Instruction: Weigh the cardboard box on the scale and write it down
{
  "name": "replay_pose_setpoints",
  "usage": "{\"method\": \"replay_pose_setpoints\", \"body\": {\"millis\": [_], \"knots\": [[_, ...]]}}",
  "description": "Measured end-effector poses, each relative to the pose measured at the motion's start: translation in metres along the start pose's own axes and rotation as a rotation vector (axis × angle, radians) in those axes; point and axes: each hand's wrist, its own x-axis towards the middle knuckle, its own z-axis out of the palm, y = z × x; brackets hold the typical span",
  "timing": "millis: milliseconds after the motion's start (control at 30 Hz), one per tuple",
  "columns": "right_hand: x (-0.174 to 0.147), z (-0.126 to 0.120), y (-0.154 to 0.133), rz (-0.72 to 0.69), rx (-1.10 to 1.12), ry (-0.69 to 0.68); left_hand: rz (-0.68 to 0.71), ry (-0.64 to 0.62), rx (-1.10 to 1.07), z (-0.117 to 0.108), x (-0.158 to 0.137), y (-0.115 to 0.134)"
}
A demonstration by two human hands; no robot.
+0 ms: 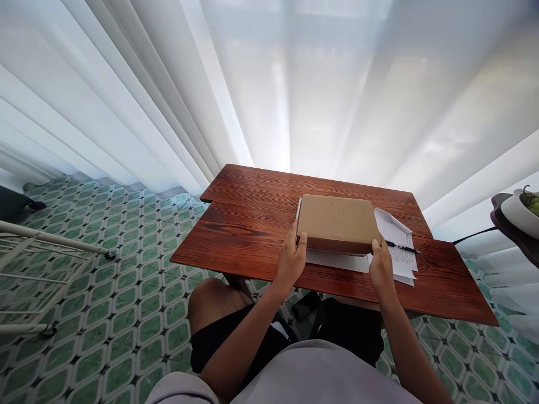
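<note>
A flat brown cardboard box [339, 220] is held level over the right part of the wooden table. My left hand [292, 251] grips its near left corner, thumb along the front edge. On the near right corner, my right hand [381, 264] has its thumb on top of the box; the other fingers are mostly hidden. White paper [337, 260] shows below the box, partly covered by it. Beside my right hand lie sheets with handwriting [403, 261], one curled at its far edge, and a dark pen [402, 247] rests across them.
The reddish wooden table [236, 235] has a stepped outline. White curtains [269, 84] hang behind it. A white wheeled rack [50, 269] stands on the green tiled floor at left. At far right is a white bowl [519, 216] on a dark stand. A dark phone-like object [306, 306] lies below the table edge.
</note>
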Motion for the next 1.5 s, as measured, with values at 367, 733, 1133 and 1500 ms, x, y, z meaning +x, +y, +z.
{"method": "replay_pose_setpoints", "body": {"millis": [367,733,1133,1500], "knots": [[0.003,0.052,-0.03,-0.064,0.051,-0.116,0.01,0.231,-0.002,-0.044,0.004,-0.001],[-0.01,0.119,-0.05,-0.082,0.168,-0.312,-0.067,0.541,0.063,-0.096,0.011,-0.022],[-0.027,0.167,-0.056,-0.064,0.172,-0.475,-0.158,0.712,0.155,-0.133,0.012,-0.048],[-0.034,0.181,-0.053,-0.01,0.149,-0.541,-0.188,0.739,0.149,-0.141,0.013,-0.071]]}}
